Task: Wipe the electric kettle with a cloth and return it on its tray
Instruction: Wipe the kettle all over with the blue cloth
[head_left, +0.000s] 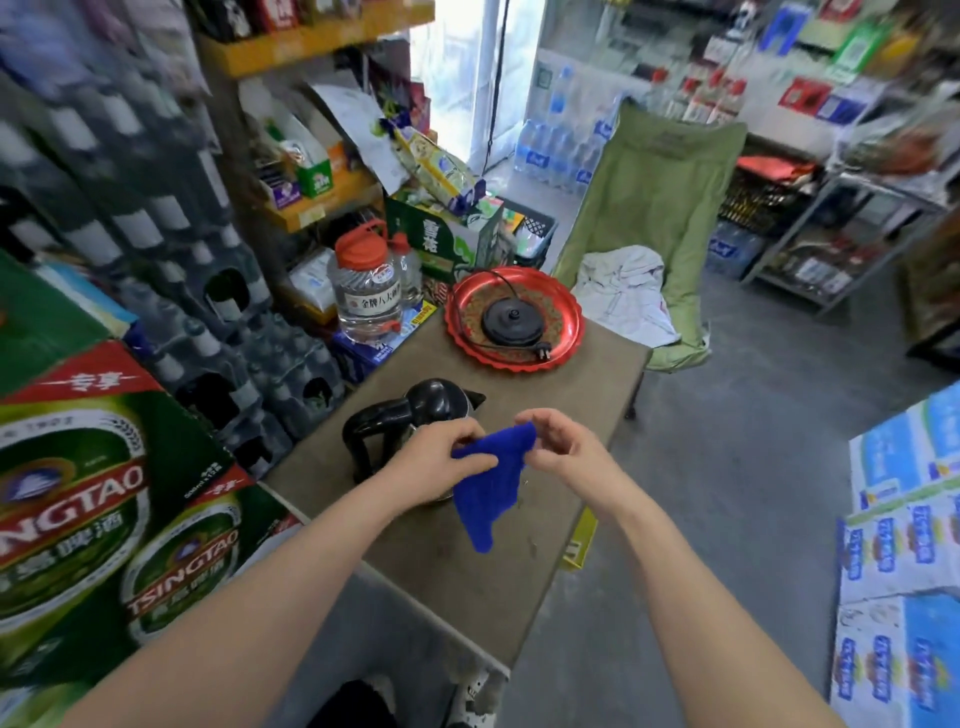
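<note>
A brown worktop stands in a crowded shop, with green beer cartons stacked at its left and dark crates of bottles piled behind them. Near its far left corner sits a clear jug with a red cap, below orange shelves of packets. At the far end stands a green folding chair with crumpled white fabric on its seat, packs of bottled water behind it, a metal rack to the right and blue-and-white boxes nearer on the floor.
</note>
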